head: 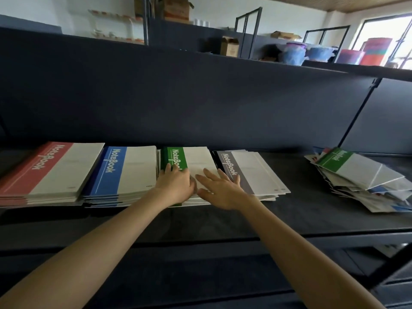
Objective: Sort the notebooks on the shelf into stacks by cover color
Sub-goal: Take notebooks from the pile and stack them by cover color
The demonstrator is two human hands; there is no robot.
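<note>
Shelf (301, 215), dark, seen from above and in front.

Count: four sorted stacks in a row along the back, touching or just beside one another, and one loose pile well apart at the right end.
- red stack (51, 172), far left
- blue stack (124, 172), next to it
- green stack (198, 159), middle
- grey stack (256, 172), right of the green; its top covers are slightly fanned
- unsorted pile (361, 181), skewed, mixed covers sticking out at angles, with a green notebook (347, 163) on top

All the top covers read "NoteBook" on the coloured band. The number of notebooks in each stack cannot be counted from the edges.

Hands: two, both bare and both at the green stack.
- Left hand (176, 185) lies on the near left part of the top cover. Its fingers (172, 169) are gently bent, with the tips on the green band, pressing down and closed round nothing.
- Right hand (223, 192) is spread flat and holds nothing. Its fingers (210, 175) are straight and splayed over the white part of the same cover. The outer fingertips reach the grey stack's left edge.

The thumbs nearly meet over the stack's near edge. The green stack lies directly under both palms.
</note>
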